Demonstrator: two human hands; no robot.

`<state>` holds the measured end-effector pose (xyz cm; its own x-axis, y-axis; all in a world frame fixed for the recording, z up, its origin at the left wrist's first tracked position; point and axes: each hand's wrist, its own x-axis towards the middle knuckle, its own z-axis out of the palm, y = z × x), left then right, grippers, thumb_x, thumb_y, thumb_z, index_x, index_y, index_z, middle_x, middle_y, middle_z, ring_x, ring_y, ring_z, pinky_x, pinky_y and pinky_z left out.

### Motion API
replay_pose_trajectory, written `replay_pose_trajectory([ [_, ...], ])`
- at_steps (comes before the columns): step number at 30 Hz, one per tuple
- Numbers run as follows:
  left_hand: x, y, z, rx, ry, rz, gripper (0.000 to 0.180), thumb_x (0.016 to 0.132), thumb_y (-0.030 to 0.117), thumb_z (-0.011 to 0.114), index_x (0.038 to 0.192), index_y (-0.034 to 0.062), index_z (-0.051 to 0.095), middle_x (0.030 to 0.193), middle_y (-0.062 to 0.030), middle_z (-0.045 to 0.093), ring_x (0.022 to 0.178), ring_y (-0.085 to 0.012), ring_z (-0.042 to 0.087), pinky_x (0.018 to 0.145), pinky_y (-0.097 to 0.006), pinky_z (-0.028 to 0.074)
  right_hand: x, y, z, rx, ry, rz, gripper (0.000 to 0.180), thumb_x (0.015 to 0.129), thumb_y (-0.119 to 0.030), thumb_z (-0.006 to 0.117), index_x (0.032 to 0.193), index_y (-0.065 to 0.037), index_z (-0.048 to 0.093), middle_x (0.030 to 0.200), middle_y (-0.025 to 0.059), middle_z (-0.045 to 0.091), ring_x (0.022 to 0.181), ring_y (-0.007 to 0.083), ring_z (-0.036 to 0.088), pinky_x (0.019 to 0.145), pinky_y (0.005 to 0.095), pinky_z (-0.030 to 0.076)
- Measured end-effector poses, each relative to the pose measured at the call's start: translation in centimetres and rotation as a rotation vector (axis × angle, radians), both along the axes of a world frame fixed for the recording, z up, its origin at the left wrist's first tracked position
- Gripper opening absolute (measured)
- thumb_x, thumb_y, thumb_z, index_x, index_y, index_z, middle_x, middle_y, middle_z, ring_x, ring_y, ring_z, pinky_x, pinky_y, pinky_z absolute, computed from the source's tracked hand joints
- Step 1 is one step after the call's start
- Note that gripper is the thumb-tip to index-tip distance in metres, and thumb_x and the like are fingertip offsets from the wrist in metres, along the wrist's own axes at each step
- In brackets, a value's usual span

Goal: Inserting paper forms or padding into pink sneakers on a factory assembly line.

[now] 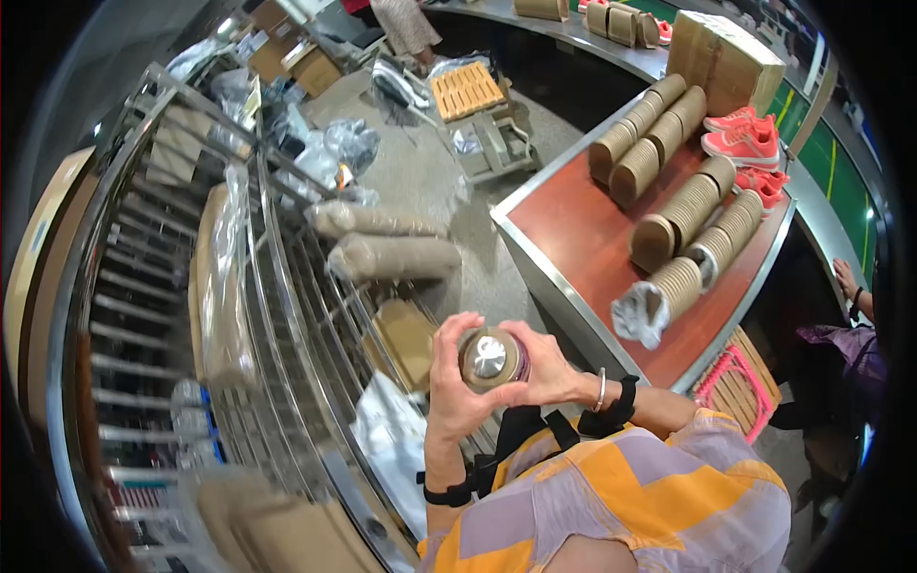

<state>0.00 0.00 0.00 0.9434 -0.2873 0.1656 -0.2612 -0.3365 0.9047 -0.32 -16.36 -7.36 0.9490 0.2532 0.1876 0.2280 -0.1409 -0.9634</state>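
Note:
Between my hands, in front of my body, is a round bottle with a shiny silver lid, seen from above. My left hand curves around its left side and near edge. Around the right side wraps my right hand, its thumb along the near edge. Both hands are closed on the bottle. Its lower body is hidden beneath the lid and my fingers.
To the right stands a red-topped table with rows of nested brown cardboard pieces, coral sneakers and a carton. A metal rack with plastic-wrapped bundles is at left. Another person's hand shows at far right.

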Motion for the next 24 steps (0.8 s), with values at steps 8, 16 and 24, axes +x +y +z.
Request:
replay_pose_trajectory([
  [8,18.4,9.6,0.8,-0.007,-0.054,-0.213,0.085,0.058,0.016,0.087,0.131,0.001,0.046,0.131,-0.0167,0.05,0.126,-0.0282,0.047,0.106,-0.038,0.038,17.5,7.9,0.9,0.015,-0.105,-0.009,0.079,0.054,-0.025,0.085,0.121,-0.007,0.046,0.103,0.0174,0.061,0.094,0.0381,0.062,0.079,0.0433,0.05],
  [16,34.2,5.9,3.8,0.396,-0.35,-0.1,0.079,0.051,0.021,0.09,0.118,0.0036,0.051,0.109,-0.0126,0.056,0.101,-0.0297,0.055,0.091,-0.04,0.045,32.5,7.4,0.3,0.008,-0.109,-0.118,0.08,0.054,-0.025,0.085,0.122,-0.007,0.045,0.107,0.0183,0.06,0.097,0.0389,0.06,0.081,0.0437,0.05],
  [24,49.5,0.3,8.2,0.671,-0.425,-0.79,0.077,0.061,0.016,0.083,0.13,0.0093,0.051,0.128,-0.0119,0.051,0.115,-0.0349,0.049,0.099,-0.043,0.043,42.5,2.1,-0.3,-0.024,-0.218,-0.414,0.084,0.05,-0.021,0.085,0.122,-0.006,0.046,0.109,0.0174,0.059,0.098,0.038,0.06,0.082,0.0435,0.051],
])
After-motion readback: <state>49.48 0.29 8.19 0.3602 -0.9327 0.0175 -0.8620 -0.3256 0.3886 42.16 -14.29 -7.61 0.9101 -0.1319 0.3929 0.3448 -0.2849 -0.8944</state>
